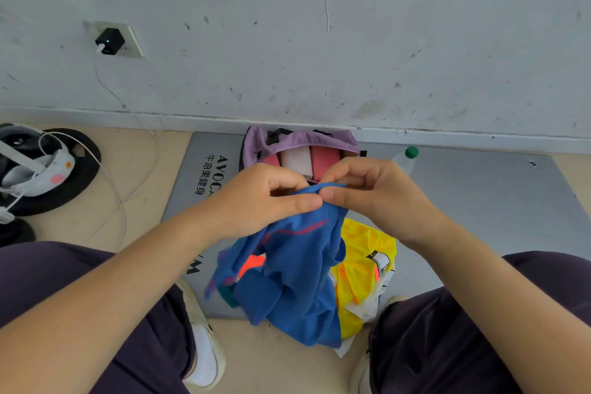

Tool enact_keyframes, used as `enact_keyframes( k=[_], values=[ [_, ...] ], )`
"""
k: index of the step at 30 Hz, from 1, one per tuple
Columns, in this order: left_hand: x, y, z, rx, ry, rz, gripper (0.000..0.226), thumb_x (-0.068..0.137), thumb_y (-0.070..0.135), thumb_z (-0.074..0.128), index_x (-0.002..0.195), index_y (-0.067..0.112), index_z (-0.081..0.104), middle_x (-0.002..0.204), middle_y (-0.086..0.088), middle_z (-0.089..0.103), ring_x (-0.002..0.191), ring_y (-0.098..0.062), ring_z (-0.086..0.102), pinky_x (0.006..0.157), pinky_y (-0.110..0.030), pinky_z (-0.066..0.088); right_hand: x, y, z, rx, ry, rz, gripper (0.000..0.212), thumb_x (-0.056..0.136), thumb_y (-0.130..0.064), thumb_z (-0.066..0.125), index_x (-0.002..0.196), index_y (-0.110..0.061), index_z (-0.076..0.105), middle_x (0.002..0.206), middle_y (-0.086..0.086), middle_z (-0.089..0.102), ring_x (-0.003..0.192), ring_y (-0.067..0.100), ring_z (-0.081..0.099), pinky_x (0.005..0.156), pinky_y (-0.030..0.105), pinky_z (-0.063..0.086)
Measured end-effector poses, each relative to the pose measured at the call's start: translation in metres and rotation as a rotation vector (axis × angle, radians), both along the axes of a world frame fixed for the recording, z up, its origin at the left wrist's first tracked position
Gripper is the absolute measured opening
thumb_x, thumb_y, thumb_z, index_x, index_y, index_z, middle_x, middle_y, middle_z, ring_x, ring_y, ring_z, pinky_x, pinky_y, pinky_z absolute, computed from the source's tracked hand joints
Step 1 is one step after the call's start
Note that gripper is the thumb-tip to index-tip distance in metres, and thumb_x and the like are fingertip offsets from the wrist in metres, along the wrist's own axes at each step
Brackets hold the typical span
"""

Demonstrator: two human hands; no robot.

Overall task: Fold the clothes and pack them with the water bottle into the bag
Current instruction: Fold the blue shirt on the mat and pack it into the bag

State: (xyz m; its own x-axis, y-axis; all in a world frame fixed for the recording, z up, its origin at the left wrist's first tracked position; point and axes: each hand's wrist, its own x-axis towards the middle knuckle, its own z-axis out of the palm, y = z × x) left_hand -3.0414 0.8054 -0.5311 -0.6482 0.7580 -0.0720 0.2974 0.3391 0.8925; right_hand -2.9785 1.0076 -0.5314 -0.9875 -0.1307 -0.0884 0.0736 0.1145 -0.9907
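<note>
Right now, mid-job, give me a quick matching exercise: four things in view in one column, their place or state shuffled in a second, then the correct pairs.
Things:
1. blue garment
2. purple bag
3. water bottle
4. yellow garment

Places or states:
A. lies on the grey mat, green cap, beyond the right hand
B. crumpled on the mat, under the blue one
C. pinched at its top edge by the left hand and the right hand, hanging down
D. open by the wall, folded pink and white pieces inside

Pairs: 1-C, 2-D, 3-A, 4-B

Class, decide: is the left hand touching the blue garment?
Touching. The head view shows the left hand pinching the blue garment at its top edge, thumb pressed on the fabric.
</note>
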Motion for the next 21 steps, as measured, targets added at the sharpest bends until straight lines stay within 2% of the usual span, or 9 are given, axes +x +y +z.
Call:
enact_keyframes(
  k=[2,4,6,7,11,13,16,18,21],
  values=[
    [0.001,-0.001,0.002,0.046,-0.032,0.038,0.025,0.092,0.036,0.063,0.067,0.036,0.065,0.063,0.011,0.049,0.06,-0.002,0.044,0.058,-0.013,0.035,0.0,0.001,-0.001,-0.013,-0.028,-0.004,0.013,0.082,-0.015,0.072,0.09,-0.005,0.068,0.085,0.006,0.074,0.081,0.017,0.069,0.077,0.032,0.056],
    [0.003,-0.002,0.004,0.146,-0.212,0.084,0.021,0.093,0.034,0.058,0.073,0.031,0.066,0.072,0.008,0.057,0.069,-0.005,0.052,0.067,-0.016,0.043,-0.001,0.002,-0.003,-0.006,-0.07,0.05,0.025,0.079,-0.029,0.073,0.087,-0.006,0.066,0.083,0.011,0.072,0.078,0.019,0.066,0.075,0.035,0.054],
    [0.004,0.0,0.006,0.259,-0.366,0.168,0.023,0.096,0.03,0.055,0.074,0.027,0.062,0.076,0.003,0.057,0.072,-0.009,0.053,0.069,-0.021,0.047,-0.001,0.006,-0.006,0.08,-0.122,0.157,0.035,0.077,-0.04,0.074,0.083,-0.007,0.064,0.078,0.013,0.067,0.074,0.016,0.06,0.072,0.037,0.051],
    [0.002,0.001,0.006,0.286,-0.36,0.223,0.025,0.099,0.028,0.052,0.076,0.025,0.06,0.076,0.003,0.055,0.072,-0.008,0.052,0.068,-0.02,0.047,-0.002,0.009,-0.007,0.138,-0.162,0.218,0.039,0.075,-0.043,0.074,0.085,-0.006,0.066,0.081,0.013,0.066,0.077,0.015,0.059,0.075,0.038,0.051],
    [-0.006,-0.003,0.007,0.105,-0.061,0.319,0.026,0.104,0.025,0.043,0.083,0.015,0.053,0.072,0.003,0.046,0.072,-0.006,0.051,0.062,-0.011,0.05,-0.002,0.013,-0.018,0.281,-0.248,0.385,0.036,0.084,-0.035,0.072,0.089,0.0,0.066,0.08,0.008,0.056,0.078,0.019,0.048,0.076,0.037,0.039],
    [-0.011,-0.008,0.004,-0.056,0.011,0.308,0.029,0.1,0.039,0.048,0.086,0.014,0.054,0.067,0.008,0.048,0.069,-0.008,0.05,0.063,-0.017,0.053,-0.003,0.013,-0.021,0.245,-0.233,0.354,0.025,0.091,-0.027,0.066,0.088,-0.002,0.064,0.081,0.008,0.056,0.079,0.019,0.048,0.076,0.038,0.038],
    [-0.016,-0.014,0.0,-0.279,0.015,0.235,0.054,0.078,0.068,0.055,0.088,0.015,0.061,0.068,0.006,0.053,0.064,-0.006,0.047,0.063,-0.023,0.037,-0.005,0.016,-0.02,0.152,-0.214,0.272,0.023,0.092,-0.029,0.06,0.086,-0.008,0.061,0.08,0.01,0.055,0.078,0.022,0.046,0.076,0.04,0.037],
    [-0.018,-0.017,-0.003,-0.318,0.044,0.211,0.043,0.083,0.058,0.063,0.084,0.015,0.066,0.075,-0.004,0.061,0.067,-0.006,0.05,0.065,-0.021,0.037,-0.006,0.019,-0.018,0.134,-0.208,0.224,0.021,0.088,-0.034,0.061,0.083,-0.014,0.062,0.077,0.008,0.056,0.076,0.021,0.047,0.075,0.04,0.038],
    [-0.019,-0.017,-0.004,-0.163,0.123,0.311,0.023,0.093,0.036,0.062,0.078,0.019,0.066,0.068,0.004,0.061,0.062,0.002,0.051,0.062,-0.011,0.04,-0.007,0.02,-0.021,0.194,-0.211,0.217,0.02,0.088,-0.035,0.065,0.083,-0.016,0.064,0.076,0.006,0.06,0.074,0.019,0.049,0.074,0.037,0.038]
  ],
)
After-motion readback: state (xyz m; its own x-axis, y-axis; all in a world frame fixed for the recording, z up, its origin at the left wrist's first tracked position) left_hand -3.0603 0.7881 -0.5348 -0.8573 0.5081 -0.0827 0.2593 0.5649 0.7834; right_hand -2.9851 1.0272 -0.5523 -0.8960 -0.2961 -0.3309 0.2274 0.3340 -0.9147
